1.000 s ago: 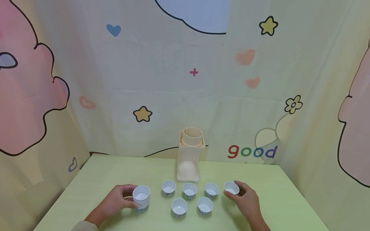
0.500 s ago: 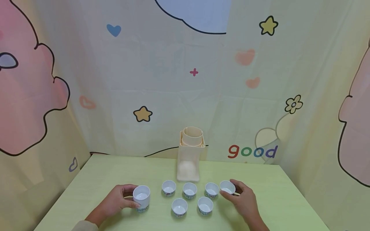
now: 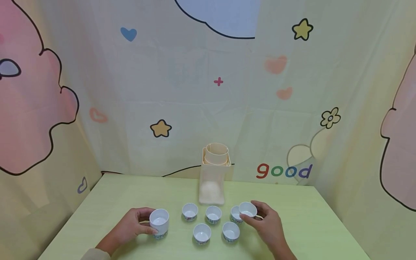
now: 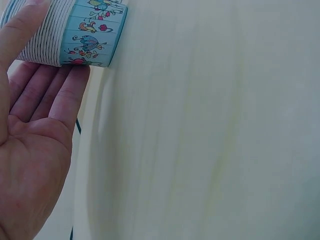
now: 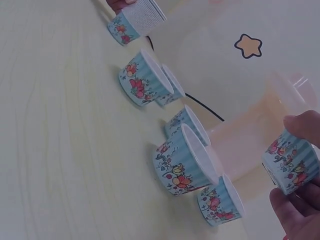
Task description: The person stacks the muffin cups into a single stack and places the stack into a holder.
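My left hand (image 3: 136, 224) grips a stack of nested paper cups (image 3: 160, 224) at the left; its lowest cup shows a light-blue pattern with birds and flowers in the left wrist view, below many tight white rims (image 4: 44, 36). My right hand (image 3: 268, 224) holds a single paper cup (image 3: 248, 209) between thumb and fingers, its floral blue side (image 5: 289, 162) plain in the right wrist view. That cup is raised and overlaps the back right cup (image 3: 235, 215) in the head view. Several more paper cups stand upright between the hands, including a front right one (image 3: 230, 233).
A cream-coloured upright holder (image 3: 212, 184) with a round tube (image 3: 217, 153) in its top stands behind the cups. The pale green table (image 3: 136, 191) ends at a printed cloth backdrop (image 3: 182, 79). Other loose cups include a back left one (image 3: 190, 212) and a front left one (image 3: 202, 234).
My right hand has moved left with its cup, from beside the back right cup to overlapping it. The left hand and its stack have stayed in place.
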{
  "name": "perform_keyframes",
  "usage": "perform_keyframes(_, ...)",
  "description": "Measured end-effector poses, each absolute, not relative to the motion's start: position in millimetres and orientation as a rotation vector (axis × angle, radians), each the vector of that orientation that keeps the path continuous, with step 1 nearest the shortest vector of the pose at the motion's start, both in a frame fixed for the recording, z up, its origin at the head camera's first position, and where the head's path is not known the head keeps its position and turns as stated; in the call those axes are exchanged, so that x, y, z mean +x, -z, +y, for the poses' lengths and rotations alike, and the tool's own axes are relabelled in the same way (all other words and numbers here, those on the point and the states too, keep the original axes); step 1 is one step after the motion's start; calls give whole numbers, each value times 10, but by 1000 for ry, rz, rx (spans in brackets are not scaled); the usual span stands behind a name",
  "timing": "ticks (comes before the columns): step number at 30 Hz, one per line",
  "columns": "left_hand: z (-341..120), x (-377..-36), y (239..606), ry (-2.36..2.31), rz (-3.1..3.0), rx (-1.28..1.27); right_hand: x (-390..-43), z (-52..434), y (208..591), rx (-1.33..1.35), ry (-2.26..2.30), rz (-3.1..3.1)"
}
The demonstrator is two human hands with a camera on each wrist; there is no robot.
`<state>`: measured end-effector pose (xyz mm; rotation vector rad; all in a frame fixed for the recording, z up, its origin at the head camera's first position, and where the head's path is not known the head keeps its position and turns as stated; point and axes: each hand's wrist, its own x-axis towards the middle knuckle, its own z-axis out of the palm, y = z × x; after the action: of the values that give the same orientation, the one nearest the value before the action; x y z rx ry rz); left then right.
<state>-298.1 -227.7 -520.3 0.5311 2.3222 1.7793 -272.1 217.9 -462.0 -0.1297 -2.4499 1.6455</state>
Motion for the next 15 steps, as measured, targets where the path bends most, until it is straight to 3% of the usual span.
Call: perform_keyframes(15,-2271,-2966,5178,-1782,2318,534,-2680,1966,4586,-85,-1796,-2365)
